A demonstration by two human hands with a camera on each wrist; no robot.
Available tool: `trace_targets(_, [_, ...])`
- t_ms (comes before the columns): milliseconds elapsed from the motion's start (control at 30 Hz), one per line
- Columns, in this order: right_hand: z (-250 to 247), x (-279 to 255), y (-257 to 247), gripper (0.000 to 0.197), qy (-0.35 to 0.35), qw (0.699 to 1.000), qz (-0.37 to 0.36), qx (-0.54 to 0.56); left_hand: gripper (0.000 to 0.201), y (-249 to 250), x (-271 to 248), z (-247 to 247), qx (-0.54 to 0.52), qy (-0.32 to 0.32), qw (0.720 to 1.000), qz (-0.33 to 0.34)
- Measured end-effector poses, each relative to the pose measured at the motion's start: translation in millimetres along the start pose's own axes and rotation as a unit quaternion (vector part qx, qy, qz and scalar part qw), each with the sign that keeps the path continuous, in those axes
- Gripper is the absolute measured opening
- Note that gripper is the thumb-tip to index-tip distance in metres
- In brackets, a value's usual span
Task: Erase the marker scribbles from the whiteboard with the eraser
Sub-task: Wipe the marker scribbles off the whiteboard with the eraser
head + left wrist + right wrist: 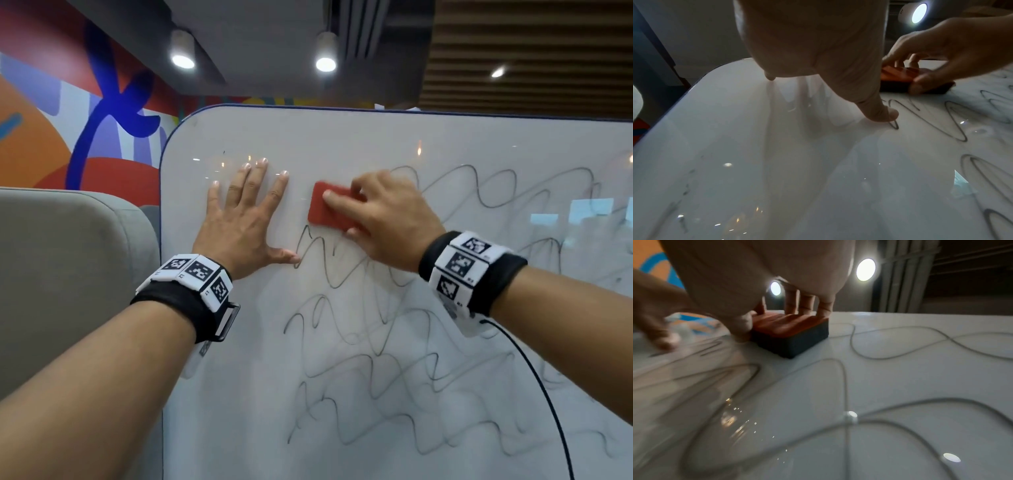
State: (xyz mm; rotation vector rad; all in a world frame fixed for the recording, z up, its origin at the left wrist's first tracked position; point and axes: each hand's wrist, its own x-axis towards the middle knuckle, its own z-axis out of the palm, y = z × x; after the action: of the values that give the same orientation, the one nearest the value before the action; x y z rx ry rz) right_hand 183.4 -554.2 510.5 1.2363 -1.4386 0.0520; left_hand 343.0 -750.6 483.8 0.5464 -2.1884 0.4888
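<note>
Nearest me, marker scribbles (394,359) cover the lower whiteboard (342,137). Above them, my left hand (239,222) lies flat, fingers spread. Just beside it my right hand (387,219) grips the red eraser (325,209) against the board's upper part.

head view bright, lit by ceiling spotlights (325,63), glare spots on whiteboard (376,144); wrist views dim, backlit, right one motion-blurred at left edge, wide-angle edge bending
</note>
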Motion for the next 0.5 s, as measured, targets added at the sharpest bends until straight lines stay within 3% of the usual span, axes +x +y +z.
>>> trace_targets(100, [1.2, -7.3, 0.8, 0.065, -0.025, 0.998, -0.058, -0.007, 0.128, 1.4, 0.1, 0.5, 0.004, -0.001, 1.000, 0.002])
trace_targets(233, [-12.6, 11.9, 25.1, 0.066, 0.012, 0.998, 0.053, 0.008, 0.129, 1.5, 0.2, 0.4, 0.007, -0.005, 1.000, 0.002])
trace_targets(300, [-9.9, 9.6, 19.1, 0.067, 0.017, 0.997, 0.069, 0.006, 0.130, 0.6, -0.8, 0.5, 0.007, -0.012, 1.000, 0.006])
trace_targets(433, [5.8, -10.9, -12.1, 0.065, -0.024, 0.998, -0.052, -0.004, 0.136, -0.9, -6.1, 4.6, 0.010, -0.026, 0.999, 0.018])
trace_targets(500, [3.6, -5.8, -8.2, 0.063, -0.021, 0.998, -0.064, -0.010, 0.139, -1.3, -8.2, 6.7, 0.014, -0.030, 0.999, 0.019])
